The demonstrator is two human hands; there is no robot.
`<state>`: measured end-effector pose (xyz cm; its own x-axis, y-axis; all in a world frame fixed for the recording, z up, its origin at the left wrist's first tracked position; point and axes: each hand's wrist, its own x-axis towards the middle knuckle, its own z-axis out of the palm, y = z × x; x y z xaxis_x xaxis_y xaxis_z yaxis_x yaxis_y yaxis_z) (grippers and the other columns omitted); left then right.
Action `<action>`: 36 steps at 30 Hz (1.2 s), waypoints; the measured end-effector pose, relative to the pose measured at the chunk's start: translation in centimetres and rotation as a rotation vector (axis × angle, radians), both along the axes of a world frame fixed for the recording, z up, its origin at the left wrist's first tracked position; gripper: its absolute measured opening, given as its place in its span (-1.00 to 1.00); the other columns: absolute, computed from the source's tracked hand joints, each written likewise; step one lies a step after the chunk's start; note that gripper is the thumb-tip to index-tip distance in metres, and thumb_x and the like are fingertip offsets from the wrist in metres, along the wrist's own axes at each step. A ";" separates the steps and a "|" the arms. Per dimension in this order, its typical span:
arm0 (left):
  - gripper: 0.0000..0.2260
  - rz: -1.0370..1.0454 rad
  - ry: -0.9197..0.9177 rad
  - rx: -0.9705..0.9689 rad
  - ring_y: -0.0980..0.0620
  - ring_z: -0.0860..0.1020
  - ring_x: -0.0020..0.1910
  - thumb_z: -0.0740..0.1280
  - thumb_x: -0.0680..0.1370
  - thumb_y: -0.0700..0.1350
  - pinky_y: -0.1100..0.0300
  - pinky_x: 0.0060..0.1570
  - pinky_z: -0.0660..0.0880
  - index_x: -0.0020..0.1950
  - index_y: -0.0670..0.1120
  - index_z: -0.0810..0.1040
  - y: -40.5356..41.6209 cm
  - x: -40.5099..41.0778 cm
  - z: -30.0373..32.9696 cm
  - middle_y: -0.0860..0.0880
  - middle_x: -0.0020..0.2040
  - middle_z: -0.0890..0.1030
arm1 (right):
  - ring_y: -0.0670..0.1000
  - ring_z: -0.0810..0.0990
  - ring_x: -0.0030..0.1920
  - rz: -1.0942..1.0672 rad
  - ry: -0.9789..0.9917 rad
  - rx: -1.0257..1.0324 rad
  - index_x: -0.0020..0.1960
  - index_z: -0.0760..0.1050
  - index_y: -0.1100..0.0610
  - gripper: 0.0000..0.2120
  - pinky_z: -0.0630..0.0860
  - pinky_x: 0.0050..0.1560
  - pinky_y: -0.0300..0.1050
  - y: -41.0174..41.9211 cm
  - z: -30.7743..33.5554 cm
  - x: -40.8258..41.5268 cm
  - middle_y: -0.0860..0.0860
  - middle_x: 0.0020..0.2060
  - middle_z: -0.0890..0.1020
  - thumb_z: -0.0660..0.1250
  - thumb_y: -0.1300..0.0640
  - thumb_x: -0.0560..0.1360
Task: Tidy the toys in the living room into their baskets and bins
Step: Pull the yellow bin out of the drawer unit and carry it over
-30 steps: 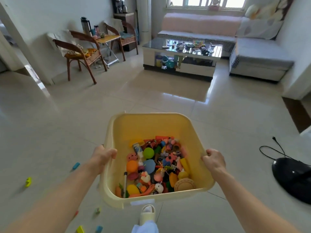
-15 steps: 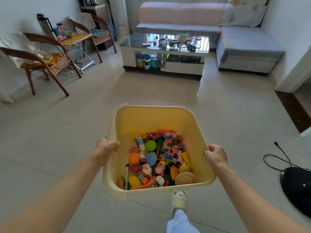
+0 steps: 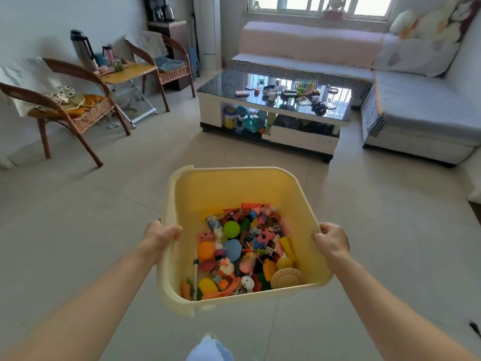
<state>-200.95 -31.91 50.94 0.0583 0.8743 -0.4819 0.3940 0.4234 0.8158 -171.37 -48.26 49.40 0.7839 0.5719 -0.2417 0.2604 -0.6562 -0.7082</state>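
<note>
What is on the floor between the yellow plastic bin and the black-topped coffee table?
In the head view, nothing: only bare beige floor tiles lie between the yellow plastic bin and the black-topped coffee table.

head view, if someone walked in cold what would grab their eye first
The yellow bin in the centre foreground, carried above the tiled floor with the left hand and right hand gripping its side rims. Inside it lies a bright heap of small toys. Beyond it stands a glossy black-topped coffee table, cluttered on top, in front of the sofa.
</note>
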 end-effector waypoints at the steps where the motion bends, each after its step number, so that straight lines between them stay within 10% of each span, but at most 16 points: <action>1: -0.89 0.008 -0.004 0.007 -0.18 0.49 -0.25 0.23 0.35 -0.42 0.13 -0.34 0.45 -0.18 -0.29 0.46 1.8 0.8 0.1 -0.22 -0.22 0.51 | 0.16 0.57 -0.13 -0.001 0.003 0.011 -0.04 0.56 0.15 -0.86 0.50 -0.15 -0.07 1.7 -0.1 0.8 0.11 -0.14 0.61 0.24 0.25 0.49; 36: -0.67 0.090 0.107 -0.013 -0.22 0.50 -0.12 0.27 0.31 -0.41 0.03 -0.16 0.48 0.08 -0.36 0.46 70.2 34.7 -1.8 -0.27 -0.07 0.52 | 0.14 0.56 -0.11 -0.029 0.078 0.026 -0.07 0.55 0.14 -0.86 0.55 -0.09 0.03 71.3 -1.8 34.6 0.09 -0.17 0.59 0.24 0.30 0.48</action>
<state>-166.22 38.26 49.17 -0.0726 0.8673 -0.4925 0.4387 0.4712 0.7652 -136.76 23.06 47.59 0.7793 0.5563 -0.2885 0.1848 -0.6439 -0.7425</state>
